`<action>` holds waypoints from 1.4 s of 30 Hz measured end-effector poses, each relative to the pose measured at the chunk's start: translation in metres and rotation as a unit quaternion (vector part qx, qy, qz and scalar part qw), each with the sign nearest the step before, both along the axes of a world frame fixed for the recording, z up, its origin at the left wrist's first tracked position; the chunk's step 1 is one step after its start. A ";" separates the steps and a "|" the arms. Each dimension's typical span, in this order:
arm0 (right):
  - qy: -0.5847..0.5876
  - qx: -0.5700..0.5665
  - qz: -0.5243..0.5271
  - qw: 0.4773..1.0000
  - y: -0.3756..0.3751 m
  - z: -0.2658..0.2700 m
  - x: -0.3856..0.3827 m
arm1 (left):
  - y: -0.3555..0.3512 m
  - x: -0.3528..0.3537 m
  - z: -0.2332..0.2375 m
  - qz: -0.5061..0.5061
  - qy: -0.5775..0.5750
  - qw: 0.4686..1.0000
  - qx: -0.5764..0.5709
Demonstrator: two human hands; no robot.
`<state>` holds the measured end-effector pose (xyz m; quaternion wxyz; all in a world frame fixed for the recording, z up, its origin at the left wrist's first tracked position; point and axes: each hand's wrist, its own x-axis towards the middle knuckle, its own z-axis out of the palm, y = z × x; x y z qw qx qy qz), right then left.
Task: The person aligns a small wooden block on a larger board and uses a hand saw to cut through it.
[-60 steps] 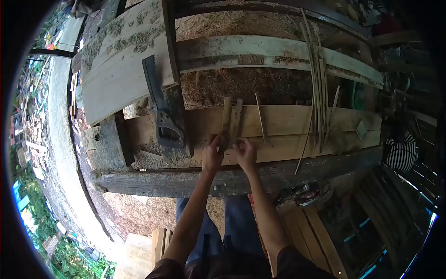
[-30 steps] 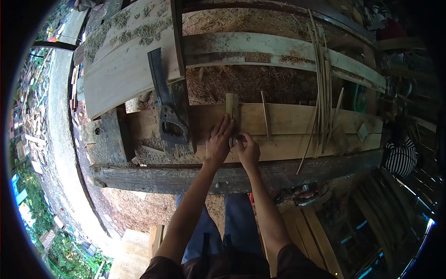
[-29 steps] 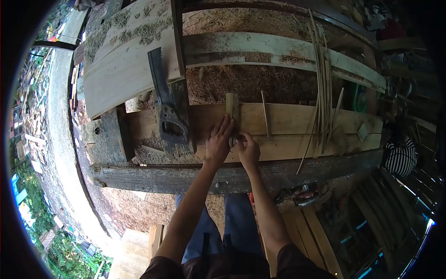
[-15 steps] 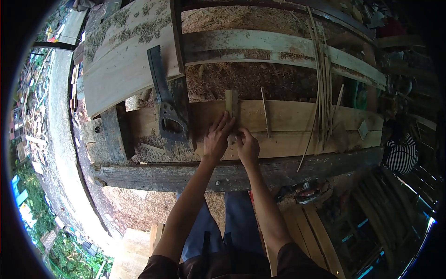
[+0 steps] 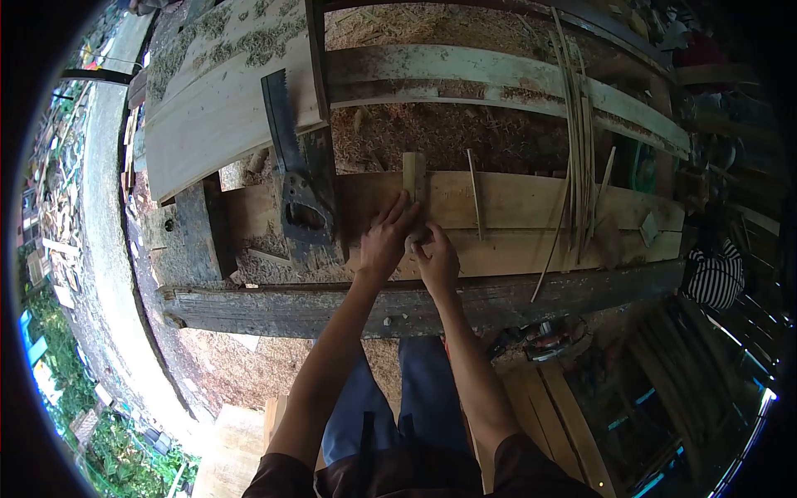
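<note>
A short wooden block lies crosswise over the pale planks on the bench, its far end sticking out past my fingers. My left hand is on the block with its fingers along it, holding it against the planks. Close by on the right, my right hand has its thumb and fingers pinched together at the block's near end. What sits in that pinch is mostly hidden. A handsaw rests to the left of both hands, its blade pointing away from me.
A thin stick lies right of the block, and a bundle of long thin strips crosses the planks farther right. A thick dark beam edges the bench. Wide boards with shavings lean at upper left. A power tool is below right.
The view has shifted slightly, so the bench sits a little higher. My right hand has moved slightly closer to my left hand; the block stays under my fingers.
</note>
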<state>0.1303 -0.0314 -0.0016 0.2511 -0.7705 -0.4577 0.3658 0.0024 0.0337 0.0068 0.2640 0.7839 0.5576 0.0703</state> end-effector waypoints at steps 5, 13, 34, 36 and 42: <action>-0.015 -0.005 -0.011 1.000 -0.002 0.001 -0.004 | -0.001 0.000 0.000 -0.005 -0.017 1.000 0.010; -0.017 0.001 -0.021 1.000 -0.004 -0.003 -0.007 | -0.004 -0.002 -0.002 -0.001 -0.025 0.999 -0.032; -0.042 0.017 -0.017 0.999 -0.004 -0.005 -0.008 | -0.006 -0.001 -0.008 0.010 -0.051 0.997 -0.057; -0.038 0.020 -0.015 0.999 -0.005 -0.005 -0.009 | -0.007 -0.003 -0.012 0.007 -0.058 0.998 -0.037; -0.059 0.033 -0.020 0.998 -0.006 -0.009 -0.010 | -0.008 -0.003 -0.011 -0.007 -0.060 0.998 -0.004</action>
